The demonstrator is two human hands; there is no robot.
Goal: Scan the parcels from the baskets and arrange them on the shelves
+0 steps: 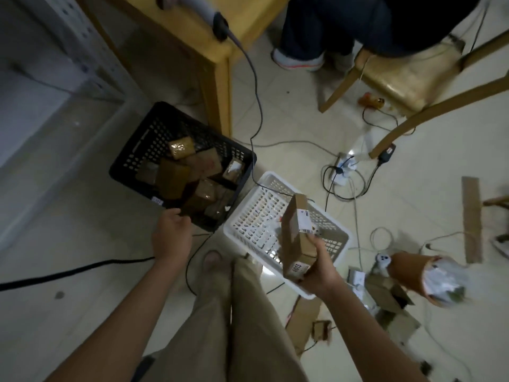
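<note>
Right hand: your right hand (321,267) grips a cardboard parcel (296,238) by its lower end, thumb and fingers wrapped round it; the barcode label sits just above your thumb.
Left hand: your left hand (172,234) curls its fingers over the near rim of the black basket (132,150).
Between your hands: the white basket (248,208) lies directly beneath the held parcel, touching the black one.
Beyond your left hand: brown taped parcels (176,177) are piled inside the black basket.
Further out: a barcode scanner (219,23) rests on the wooden table (192,37), its cable trailing down toward the baskets.
Far left of your left hand: a metal shelf (55,51).
</note>
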